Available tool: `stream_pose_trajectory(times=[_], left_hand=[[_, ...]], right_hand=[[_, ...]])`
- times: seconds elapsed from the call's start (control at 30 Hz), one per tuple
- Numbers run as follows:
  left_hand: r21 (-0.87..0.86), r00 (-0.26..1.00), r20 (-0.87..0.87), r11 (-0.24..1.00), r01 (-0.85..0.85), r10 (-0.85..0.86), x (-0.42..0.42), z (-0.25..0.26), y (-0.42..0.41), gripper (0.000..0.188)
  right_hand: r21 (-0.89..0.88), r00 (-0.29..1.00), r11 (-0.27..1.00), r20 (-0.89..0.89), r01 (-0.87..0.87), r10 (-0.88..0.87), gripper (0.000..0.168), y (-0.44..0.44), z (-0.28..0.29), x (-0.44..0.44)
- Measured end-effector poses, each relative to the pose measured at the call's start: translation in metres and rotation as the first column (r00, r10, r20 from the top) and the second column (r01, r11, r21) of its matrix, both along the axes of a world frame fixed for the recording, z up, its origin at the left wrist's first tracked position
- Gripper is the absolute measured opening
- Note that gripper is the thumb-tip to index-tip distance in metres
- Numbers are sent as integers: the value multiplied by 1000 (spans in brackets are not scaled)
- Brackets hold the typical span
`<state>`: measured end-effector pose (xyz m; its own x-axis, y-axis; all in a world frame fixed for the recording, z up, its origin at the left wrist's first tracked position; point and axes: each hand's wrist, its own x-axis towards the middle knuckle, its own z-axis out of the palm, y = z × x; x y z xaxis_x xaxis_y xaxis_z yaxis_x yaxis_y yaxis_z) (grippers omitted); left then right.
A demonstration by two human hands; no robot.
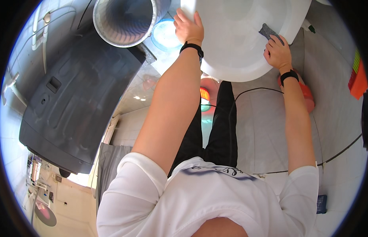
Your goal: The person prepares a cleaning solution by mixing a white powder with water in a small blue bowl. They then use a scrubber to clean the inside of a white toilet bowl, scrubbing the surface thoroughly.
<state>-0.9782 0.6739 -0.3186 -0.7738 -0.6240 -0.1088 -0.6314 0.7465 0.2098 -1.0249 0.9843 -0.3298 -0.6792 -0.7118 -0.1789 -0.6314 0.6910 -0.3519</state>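
A white washbasin [234,71] with a rounded front lies before me at the top of the view. My left hand [189,28] grips its left edge, the thumb on top and the fingers over the outer side. Near the right rim, my right hand [277,53] holds a dark grey scrubbing pad or cloth [266,30] against the basin's inner slope. Part of the pad is hidden under the fingers. Both wrists wear black bands.
At left stands a dark grey washing machine [80,89], with a round bucket [96,17] above it in view. A blue plastic basin [166,35] sits beside the washbasin. Red plastic containers [307,97] rest on the floor, crossed by a black cable [258,89]. Orange cleaning gear [358,81] hangs right.
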Motion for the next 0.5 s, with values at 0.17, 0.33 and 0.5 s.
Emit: stream_pose_trajectory(times=[0.17,0.33,0.5], left_hand=[[1,1000,-3,1000,7,-7,-1,0,3,56],[25,1000,-10,1000,-7,8,-1,0,2,57],[39,991,-136,999,-2,7,4,-7,-3,55]], right_hand=[[-2,1000,1000,6,0,0,7,5,-1,1],[22,1000,1000,29,1,-1,7,5,0,-1],[24,997,999,69,27,-29,6,-1,1,0]])
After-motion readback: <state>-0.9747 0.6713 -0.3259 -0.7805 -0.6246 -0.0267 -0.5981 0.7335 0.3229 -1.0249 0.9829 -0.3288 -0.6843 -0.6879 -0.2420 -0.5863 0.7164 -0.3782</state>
